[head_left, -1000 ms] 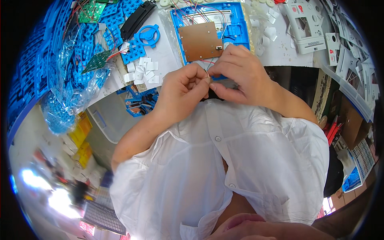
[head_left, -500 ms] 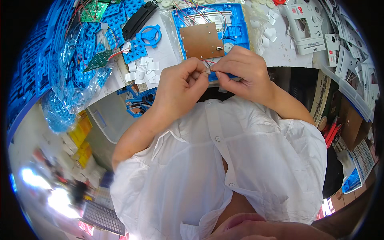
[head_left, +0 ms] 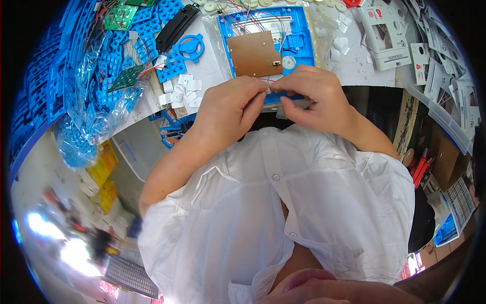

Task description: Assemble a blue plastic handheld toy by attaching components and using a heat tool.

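A blue plastic housing (head_left: 301,30) lies in front of me, with a brown circuit board (head_left: 253,53) set over it and thin red, white and blue wires at its far side. At the board's near edge my left hand (head_left: 228,104) is closed, thumb and forefinger pinching a thin wire. Close to its right, my right hand (head_left: 316,93) has curled fingers with their tips by the same red wire (head_left: 267,79). A tiny whitish bit (head_left: 268,88) shows between the two hands. The wire ends are mostly hidden by my fingers.
Left are small white pieces (head_left: 185,88), a blue ring-shaped part (head_left: 190,48), a long black part (head_left: 177,26), a green circuit board (head_left: 125,78) and heaped blue parts (head_left: 43,66). Right are a white panel (head_left: 386,38) and a bin of white panels (head_left: 455,91). Cream discs (head_left: 263,2) line the back.
Both hands have shifted slightly. My right hand has drawn a little right and nearer, uncovering a white disc in the housing. My left fingers have straightened somewhat over the wire.
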### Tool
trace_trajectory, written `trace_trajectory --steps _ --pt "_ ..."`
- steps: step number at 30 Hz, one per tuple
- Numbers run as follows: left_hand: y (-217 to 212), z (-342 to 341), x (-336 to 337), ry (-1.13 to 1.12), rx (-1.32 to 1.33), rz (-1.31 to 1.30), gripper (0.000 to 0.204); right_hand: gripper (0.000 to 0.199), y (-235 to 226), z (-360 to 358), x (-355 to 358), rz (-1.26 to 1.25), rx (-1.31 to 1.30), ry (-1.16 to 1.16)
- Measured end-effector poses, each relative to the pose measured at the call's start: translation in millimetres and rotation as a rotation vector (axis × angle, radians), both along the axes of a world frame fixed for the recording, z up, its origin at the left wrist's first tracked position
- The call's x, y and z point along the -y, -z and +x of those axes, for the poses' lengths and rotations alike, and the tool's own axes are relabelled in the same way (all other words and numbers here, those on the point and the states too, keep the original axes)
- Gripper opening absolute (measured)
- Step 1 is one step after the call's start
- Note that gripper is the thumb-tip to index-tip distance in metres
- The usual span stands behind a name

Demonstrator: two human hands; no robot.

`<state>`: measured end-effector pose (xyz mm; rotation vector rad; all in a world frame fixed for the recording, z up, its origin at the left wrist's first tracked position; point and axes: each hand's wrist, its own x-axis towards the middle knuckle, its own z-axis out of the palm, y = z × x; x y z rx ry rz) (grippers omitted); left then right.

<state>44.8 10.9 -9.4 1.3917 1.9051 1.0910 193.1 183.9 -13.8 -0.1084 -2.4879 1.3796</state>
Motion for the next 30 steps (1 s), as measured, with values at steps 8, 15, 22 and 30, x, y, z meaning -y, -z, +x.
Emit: trace_trajectory --steps 8,15,22,30 --pt "-0.3 -1.3 -0.6 0.057 -0.361 -0.014 0.012 0.026 7.1 -3.6 5.8 0.238 -0.047 0.034" --pt "-4.0 -5.0 -1.4 -0.075 0.33 -0.374 0.023 0.032 4.8 -4.0 8.2 0.403 -0.145 0.001" --pt "-22.3 -16.5 -11.3 -0.137 1.046 -0.647 0.033 0.037 13.0 0.2 7.8 0.479 -0.164 -0.037" --pt "-17.2 -17.8 -13.2 -0.172 1.068 -0.702 0.025 0.052 13.9 3.4 5.1 0.358 -0.16 -0.077"
